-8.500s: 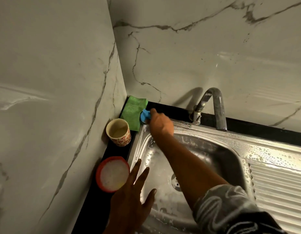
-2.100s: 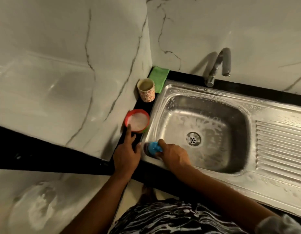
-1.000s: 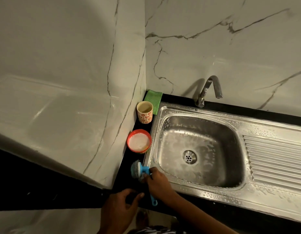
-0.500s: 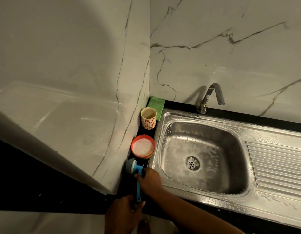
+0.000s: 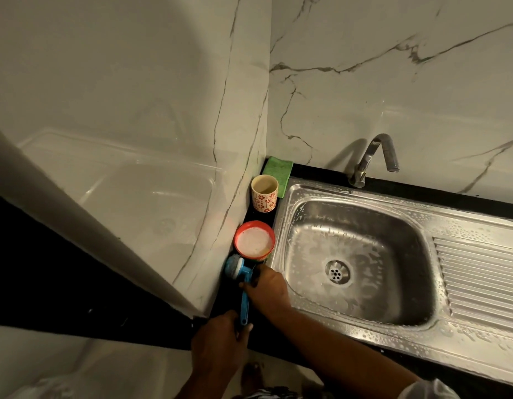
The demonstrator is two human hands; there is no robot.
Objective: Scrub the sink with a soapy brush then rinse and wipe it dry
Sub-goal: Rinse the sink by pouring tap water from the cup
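Observation:
The steel sink (image 5: 281,226) is streaked with soap foam around its drain (image 5: 337,271). A blue brush (image 5: 241,279) lies on the black counter left of the sink, its bristle head beside the red bowl of soapy water (image 5: 254,241). My right hand (image 5: 268,286) grips the brush handle just behind the head. My left hand (image 5: 220,338) rests at the counter's front edge, with the handle's tip lying against its thumb. A folded green cloth (image 5: 278,169) sits in the back corner.
A patterned cup (image 5: 264,194) stands between the cloth and the red bowl. The tap (image 5: 377,156) rises behind the basin. A ribbed, wet drainboard (image 5: 479,277) lies to the right. Marble walls close in the left and back.
The brush left the sink's near-left rim and now lies on the counter by the red bowl. My right hand moved there with it. My left hand stayed at the counter edge.

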